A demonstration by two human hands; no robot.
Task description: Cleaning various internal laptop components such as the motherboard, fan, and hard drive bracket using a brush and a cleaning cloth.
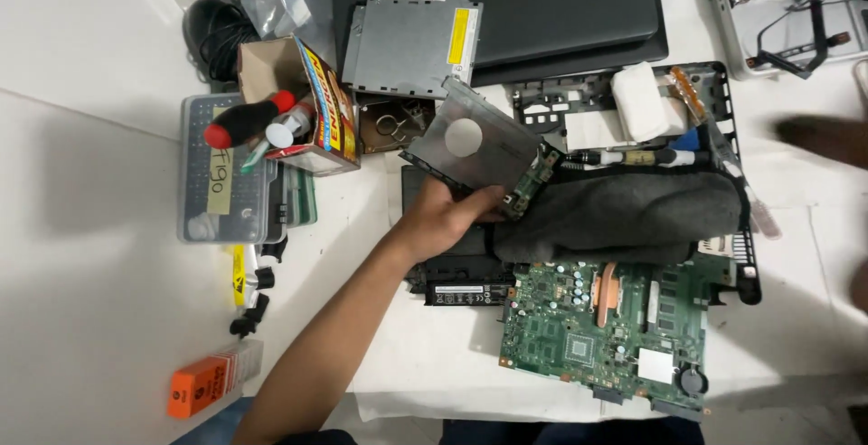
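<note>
My left hand (448, 219) reaches in from the lower left and grips a silver hard drive (470, 142) by its lower edge, holding it tilted above the table. The drive has a round pale sticker and a small green board at its right corner. Beside it lies a folded grey cloth (624, 214) on a black laptop base frame (728, 92). A green motherboard (606, 327) lies below the cloth, and a black battery (461, 289) sits under my wrist. A blurred dark shape at the right edge appears to be my right hand (827, 137); its fingers cannot be made out.
A silver optical drive (411, 38) rests against a black laptop lid (561, 11). On the left are a cardboard box (307, 106) with a red-and-black screwdriver (244, 121), a clear bit case (221, 174), an orange box (203, 386) and a coiled black cable (217, 33). Another opened chassis (796, 11) sits top right.
</note>
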